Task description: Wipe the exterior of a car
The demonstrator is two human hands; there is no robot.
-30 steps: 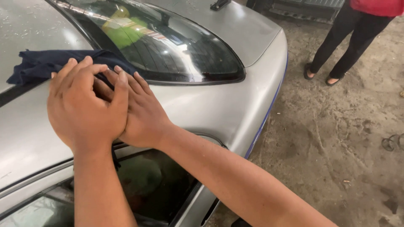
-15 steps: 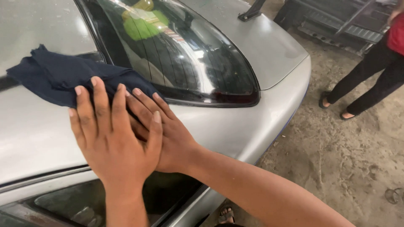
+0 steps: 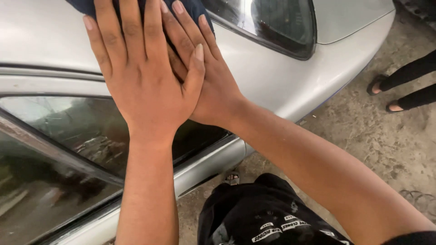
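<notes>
1. We see the left hand (image 3: 145, 77) laid flat, fingers spread and straight, on top of the right hand (image 3: 211, 86); neither is clenched.
2. Both hands press down on a dark navy blue fabric cloth (image 3: 190, 8). It is pinned under the fingertips, not grasped in a fist.
3. The cloth lies at the top edge of the view on the silver painted metal body of a car (image 3: 281, 77), on the roof pillar just beside the rear glass. Most of it is cut off by the frame, so we cannot tell how far it spreads.
4. The dark tinted curved rear window (image 3: 277, 22) sits just right of the cloth, with a black rim.
5. Below the hands is the dark side window (image 3: 68, 136), showing reflections, with a silver trim strip along its lower edge.
6. At the bottom we see black shorts with white printed patches (image 3: 263, 218), the person's own.
7. On the dusty concrete floor (image 3: 363, 145), well apart on the right, stand another person's feet in dark sandals (image 3: 386, 93), with black trouser legs.
</notes>
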